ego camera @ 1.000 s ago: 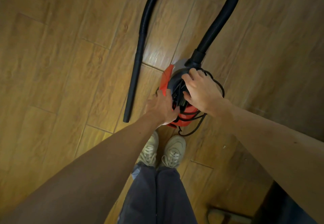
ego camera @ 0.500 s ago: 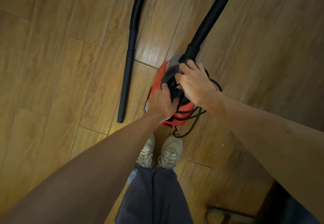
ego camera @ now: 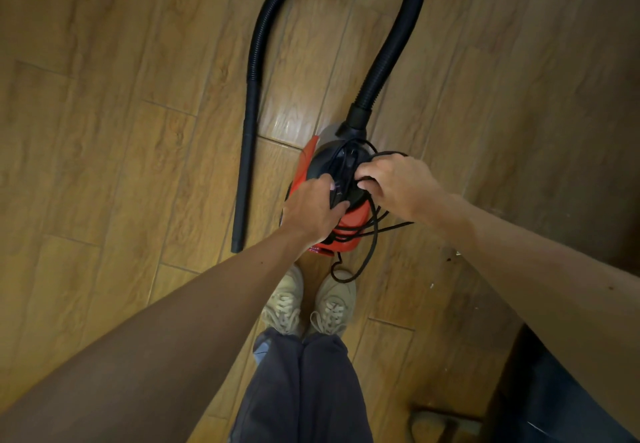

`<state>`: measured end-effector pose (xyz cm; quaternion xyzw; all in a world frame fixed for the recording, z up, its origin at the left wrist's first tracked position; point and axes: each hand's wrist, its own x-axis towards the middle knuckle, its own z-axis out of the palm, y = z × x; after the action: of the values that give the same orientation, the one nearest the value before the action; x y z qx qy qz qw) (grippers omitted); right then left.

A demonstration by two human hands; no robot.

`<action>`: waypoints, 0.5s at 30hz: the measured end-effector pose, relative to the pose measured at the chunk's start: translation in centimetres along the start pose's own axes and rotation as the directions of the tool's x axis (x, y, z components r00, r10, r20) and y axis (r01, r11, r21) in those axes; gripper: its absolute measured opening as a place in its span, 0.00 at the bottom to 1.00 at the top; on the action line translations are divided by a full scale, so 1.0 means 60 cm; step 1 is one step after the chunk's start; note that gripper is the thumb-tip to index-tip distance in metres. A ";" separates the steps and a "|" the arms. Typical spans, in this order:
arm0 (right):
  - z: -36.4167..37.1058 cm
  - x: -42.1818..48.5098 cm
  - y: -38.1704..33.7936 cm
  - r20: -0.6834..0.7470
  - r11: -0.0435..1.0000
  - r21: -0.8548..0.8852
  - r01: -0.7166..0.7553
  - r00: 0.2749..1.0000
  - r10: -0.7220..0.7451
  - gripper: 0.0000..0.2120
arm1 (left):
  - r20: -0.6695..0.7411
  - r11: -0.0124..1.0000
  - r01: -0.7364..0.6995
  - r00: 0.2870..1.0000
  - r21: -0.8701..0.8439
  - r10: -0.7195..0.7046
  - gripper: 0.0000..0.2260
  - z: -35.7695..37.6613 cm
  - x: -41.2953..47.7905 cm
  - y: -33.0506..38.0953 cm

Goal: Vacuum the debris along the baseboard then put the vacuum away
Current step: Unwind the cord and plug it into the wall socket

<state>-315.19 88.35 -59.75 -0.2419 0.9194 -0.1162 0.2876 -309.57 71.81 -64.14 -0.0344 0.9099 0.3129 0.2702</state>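
**Two grips on a red vacuum**

We looked down at a red-and-black vacuum [ego camera: 356, 215] standing on the wooden floor [ego camera: 138, 165] just ahead of our pale shoes [ego camera: 284, 304]. Our left grip [ego camera: 311, 210] was clenched round its black top; our right grip [ego camera: 398, 186] pinched the black cord [ego camera: 341, 165] looped over it. The hose [ego camera: 381, 71] arched away and back, its end lying left of the vacuum. A label on the base was too small to read.
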 end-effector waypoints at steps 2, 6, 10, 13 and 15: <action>-0.007 -0.011 -0.004 0.010 0.999 -0.012 -0.049 0.999 0.050 0.09 | 0.014 1.000 -0.013 1.000 -0.008 0.013 0.12 -0.006 -0.003 0.014; -0.024 -0.027 -0.005 0.136 0.985 -0.031 -0.170 0.976 0.173 0.05 | -0.023 0.997 0.081 0.997 0.013 -0.080 0.08 -0.020 -0.003 0.025; -0.043 -0.042 0.000 0.137 0.956 0.176 -0.235 0.968 0.212 0.03 | 0.072 0.993 0.096 0.993 -0.061 -0.091 0.09 -0.036 -0.006 0.029; -0.073 -0.058 -0.008 0.025 0.868 0.414 -0.276 0.956 0.292 0.00 | 0.153 0.969 0.109 0.985 -0.221 -0.076 0.08 -0.043 -0.023 0.047; -0.097 -0.071 -0.017 -0.060 0.814 0.519 -0.262 0.939 0.340 0.06 | 0.159 0.925 0.118 0.985 -0.360 -0.064 0.06 -0.049 -0.038 0.069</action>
<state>-315.17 90.09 -52.71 -0.0003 0.9024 -0.3225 0.2857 -309.97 73.19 -58.76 -0.1040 0.8104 0.4667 0.3385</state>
